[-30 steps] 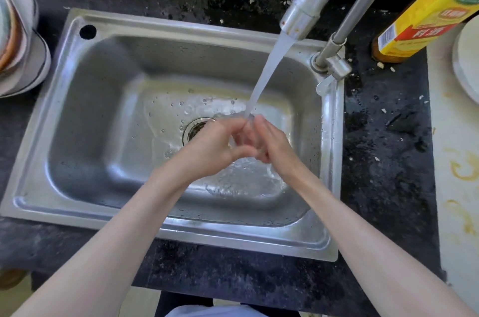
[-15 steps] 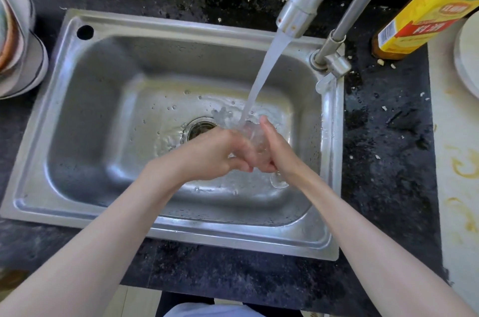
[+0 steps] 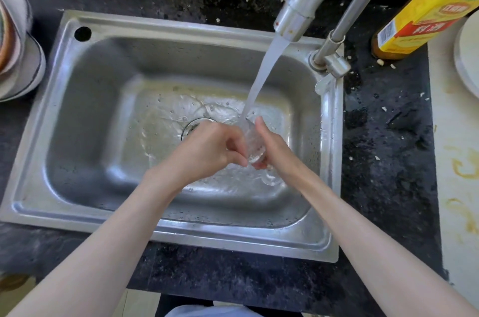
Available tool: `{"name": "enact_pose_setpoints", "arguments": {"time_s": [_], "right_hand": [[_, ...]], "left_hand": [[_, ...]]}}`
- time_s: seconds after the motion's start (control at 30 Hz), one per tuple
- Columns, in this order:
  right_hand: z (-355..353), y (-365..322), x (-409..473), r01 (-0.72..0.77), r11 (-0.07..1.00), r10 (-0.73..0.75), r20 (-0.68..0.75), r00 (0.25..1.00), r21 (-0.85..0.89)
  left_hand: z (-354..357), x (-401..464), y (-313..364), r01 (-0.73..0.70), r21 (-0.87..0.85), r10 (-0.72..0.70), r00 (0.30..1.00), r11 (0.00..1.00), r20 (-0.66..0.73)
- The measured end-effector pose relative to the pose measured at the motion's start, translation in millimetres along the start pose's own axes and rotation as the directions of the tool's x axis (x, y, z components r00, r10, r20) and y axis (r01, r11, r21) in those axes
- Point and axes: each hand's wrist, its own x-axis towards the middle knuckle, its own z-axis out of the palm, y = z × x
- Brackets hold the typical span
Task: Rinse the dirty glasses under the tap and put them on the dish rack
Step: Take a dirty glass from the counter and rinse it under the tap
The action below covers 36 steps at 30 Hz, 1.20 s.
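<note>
Both hands' fingers, left hand (image 3: 207,150) and right hand (image 3: 276,147), curl round a glass (image 3: 252,144) beneath the tap (image 3: 298,13); yellow carton (image 3: 425,11) print unreadable

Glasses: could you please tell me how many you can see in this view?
1: a clear glass held between the left hand and right hand under the tap stream. Others may lie outside the view.

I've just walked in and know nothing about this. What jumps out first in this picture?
A stream of water pours from the tap onto a small clear glass held over the middle of the steel sink, with the left hand and right hand curled around it. At the far right, a yellow box leans over the speckled black counter.
</note>
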Motion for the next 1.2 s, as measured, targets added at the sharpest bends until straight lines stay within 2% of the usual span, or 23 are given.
{"name": "enact_pose_setpoints", "arguments": {"time_s": [0.07,0.1,0.13,0.2,0.23,0.27,0.3,0.37,0.43,0.47,0.5,0.53,0.6,0.63,0.7,0.77,0.83,0.87,0.93,1.0,1.03,1.1,1.2], "right_hand": [[1,1,-3,0.094,0.994,-0.095,-0.027,0.995,-0.047],[2,1,-3,0.104,0.994,-0.105,-0.039,0.994,-0.035],[1,-1,-1,0.087,0.996,-0.087,-0.045,0.995,-0.003],[-1,-4,3,0.012,0.999,-0.011,-0.012,1.0,0.048],[-3,-5,5,-0.025,0.999,0.024,0.02,1.0,0.048],[-3,-5,7,-0.043,0.998,0.041,0.059,0.997,0.049],[-2,-5,8,-0.049,0.997,0.044,0.084,0.996,0.065],[1,-3,5,-0.03,0.999,0.027,0.068,0.997,0.033],[3,0,2,0.068,0.997,-0.067,0.023,0.997,-0.036],[3,0,0,0.105,0.994,-0.105,0.009,0.994,-0.031],[3,0,1,0.109,0.994,-0.109,0.003,0.994,0.004],[1,-2,2,0.085,0.995,-0.086,0.018,0.996,0.057],[-1,-3,7,0.005,0.997,-0.011,0.072,0.997,0.076],[-2,-3,9,-0.035,0.998,0.028,0.114,0.993,0.057],[0,-1,10,-0.051,0.996,0.038,0.171,0.985,0.071],[1,2,9,0.011,0.999,-0.016,0.117,0.993,0.04],[2,3,6,0.065,0.997,-0.066,0.03,0.997,0.028],[2,3,6,0.063,0.995,-0.064,0.017,0.998,0.075],[3,2,7,0.018,0.981,-0.031,0.066,0.997,0.194],[1,2,10,-0.076,0.976,0.053,0.113,0.992,0.203],[0,3,12,-0.107,0.976,0.08,0.142,0.987,0.192],[-1,4,11,-0.096,0.98,0.063,0.185,0.981,0.172],[0,0,4,0.025,1.0,-0.025,0.091,0.995,0.002]], "left_hand": [[3,0,1,0.043,-0.09,-0.055,0.989,0.995,-0.134],[3,-1,3,0.027,-0.111,-0.042,0.99,0.994,-0.136],[1,-1,4,-0.005,-0.1,-0.002,0.998,0.995,-0.068],[-4,-2,5,-0.069,-0.091,0.084,0.982,0.993,0.17],[-7,-2,5,-0.066,-0.082,0.085,0.963,0.994,0.254],[-10,-2,5,-0.049,-0.067,0.066,0.958,0.997,0.278],[-11,-1,5,-0.022,-0.043,0.032,0.97,0.999,0.242],[-9,0,6,0.027,-0.006,-0.027,0.999,1.0,0.047],[-5,0,3,0.066,-0.068,-0.075,0.986,0.996,-0.149],[-3,-2,2,0.053,-0.12,-0.074,0.981,0.991,-0.177],[-3,-3,2,0.02,-0.153,-0.039,0.991,0.988,-0.127],[-4,-4,2,-0.017,-0.147,0.015,1.0,0.989,-0.012],[-6,-7,-1,-0.055,-0.043,0.063,0.97,0.998,0.235],[-7,-6,-2,-0.06,0.027,0.05,0.958,0.998,0.282],[-10,-3,-2,-0.017,0.097,-0.003,0.979,0.995,0.203],[-12,-1,-1,0.034,0.071,-0.037,0.999,0.997,0.038],[-12,-1,-5,0.044,0.024,-0.042,0.998,0.999,-0.051],[-13,-1,-5,0.008,0.049,-0.007,1.0,0.999,-0.027],[-14,-2,-1,-0.09,0.109,0.074,0.988,0.99,0.138],[-16,-2,5,-0.101,0.072,0.077,0.954,0.992,0.29],[-18,-1,7,-0.088,0.069,0.063,0.95,0.994,0.304],[-19,1,7,-0.049,0.085,0.03,0.978,0.995,0.206],[-17,1,0,0.031,0.035,-0.03,0.999,0.999,-0.034]]}}
